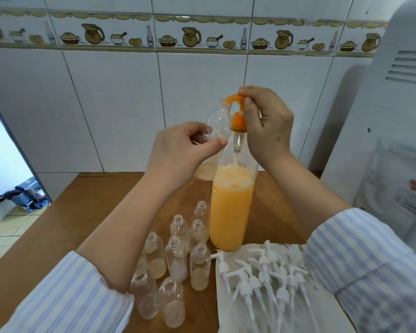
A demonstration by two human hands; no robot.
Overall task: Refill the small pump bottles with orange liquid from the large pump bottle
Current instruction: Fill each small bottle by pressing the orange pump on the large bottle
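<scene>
Clear glossy plastic small bottles (175, 259), matt wooden table (65, 227), glossy ceramic wall tiles (115, 109)

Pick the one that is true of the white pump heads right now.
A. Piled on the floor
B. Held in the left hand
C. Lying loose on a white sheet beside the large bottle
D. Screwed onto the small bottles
C: the white pump heads lie loose on the white sheet, next to the large bottle; the small bottles stand uncapped.

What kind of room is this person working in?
Probably a home kitchen. The white wall tiles have a border of painted jugs and pies, a white appliance stands on the right, and the work is done on a wooden table.
</scene>
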